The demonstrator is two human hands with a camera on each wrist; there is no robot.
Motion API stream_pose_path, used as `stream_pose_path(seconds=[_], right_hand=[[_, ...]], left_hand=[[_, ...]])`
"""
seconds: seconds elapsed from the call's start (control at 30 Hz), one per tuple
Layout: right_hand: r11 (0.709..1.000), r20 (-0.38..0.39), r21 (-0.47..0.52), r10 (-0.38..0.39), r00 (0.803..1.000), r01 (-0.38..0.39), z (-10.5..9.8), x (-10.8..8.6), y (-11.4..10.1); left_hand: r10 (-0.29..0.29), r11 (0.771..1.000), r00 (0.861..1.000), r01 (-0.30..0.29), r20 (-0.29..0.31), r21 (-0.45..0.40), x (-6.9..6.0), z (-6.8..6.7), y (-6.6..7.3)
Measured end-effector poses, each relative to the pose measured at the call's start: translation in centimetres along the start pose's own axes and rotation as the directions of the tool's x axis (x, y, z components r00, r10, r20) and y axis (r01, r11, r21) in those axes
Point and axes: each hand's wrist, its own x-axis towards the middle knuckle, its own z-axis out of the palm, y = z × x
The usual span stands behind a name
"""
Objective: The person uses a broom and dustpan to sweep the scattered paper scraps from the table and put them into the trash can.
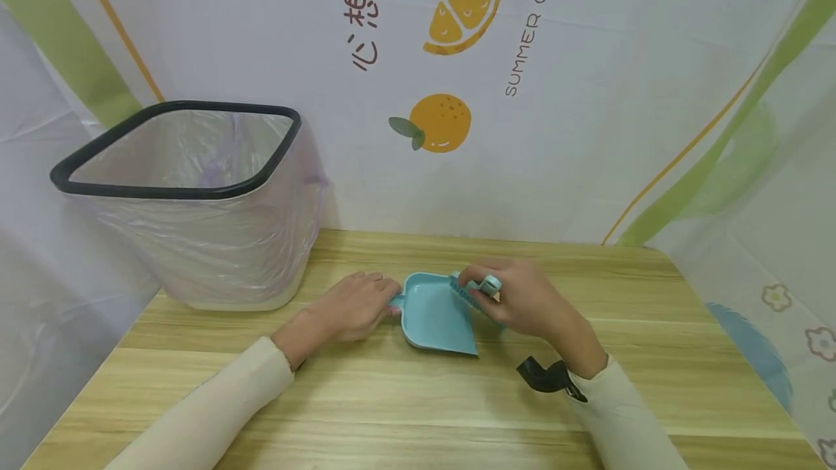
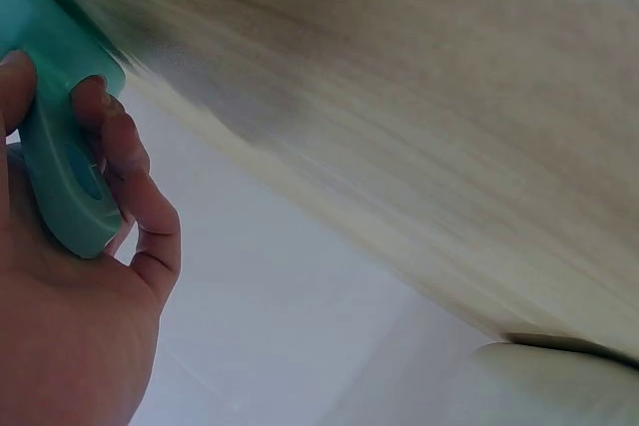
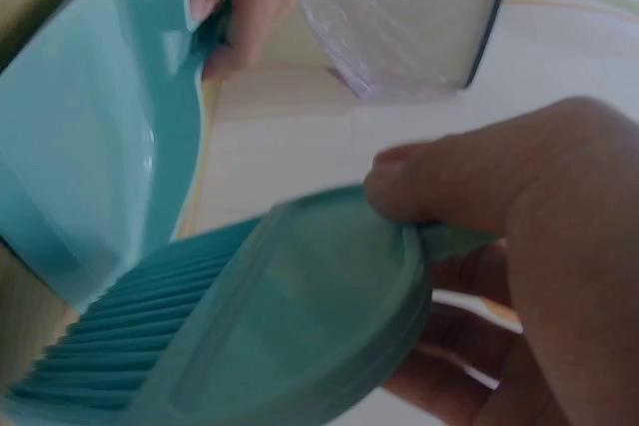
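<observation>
A light blue dustpan [image 1: 436, 314] lies on the wooden table, its open edge facing right. My left hand [image 1: 359, 304] grips its short handle, which the left wrist view shows between thumb and curled fingers [image 2: 130, 162]. In my right hand [image 1: 522, 296] is a small blue hand brush [image 3: 300, 316], held by its handle with the thumb pressed along the top. The brush slants over the dustpan's right side, bristles [image 3: 140, 321] toward the pan. Whether the bristles touch the pan cannot be told. No debris can be made out in the pan.
A white bin [image 1: 228, 252] with a black rim and a clear liner stands at the table's back left. Behind the wooden table [image 1: 392, 412] hangs a white cloth [image 1: 575, 165] printed with oranges. A black strap [image 1: 545, 376] hangs at the right wrist.
</observation>
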Motion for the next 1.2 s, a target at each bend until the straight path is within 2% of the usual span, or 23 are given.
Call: stream_pose_path(seconds=[0.1,0.23,0.63,0.77,0.9,1.07,1.2], right_hand=[[0.992,0.005,-0.04,-0.118,0.993,0.118,0.7,0.3,-0.4],[0.972,0.034,-0.098,-0.211,0.977,0.213,1.5,0.5,-0.9],[0.936,0.167,-0.188,-0.266,0.949,0.296,4.2,0.6,-1.6],[0.946,0.199,-0.158,-0.251,0.947,0.284,4.6,0.5,-1.7],[0.969,0.254,-0.103,-0.192,0.948,0.224,4.5,0.4,-1.9],[0.987,0.344,-0.051,-0.126,0.93,0.153,4.3,0.4,-2.3],[0.989,0.378,-0.047,-0.111,0.919,0.139,4.4,0.4,-2.4]], left_hand=[[0.008,1.0,1.0,-0.008,-0.004,0.007,0.0,0.0,0.0],[0.016,1.0,1.0,-0.016,-0.003,0.014,0.0,0.0,-0.1],[0.017,0.999,1.0,-0.018,0.019,0.041,0.0,0.2,-0.2],[0.009,0.999,1.0,-0.01,0.029,0.036,0.0,0.1,-0.2],[0.005,0.999,0.999,-0.006,0.033,0.034,0.0,0.0,-0.1],[0.004,0.999,1.0,-0.005,0.027,0.048,-0.1,0.0,-0.1],[0.002,0.998,1.0,-0.003,0.026,0.055,-0.1,-0.1,-0.1]])
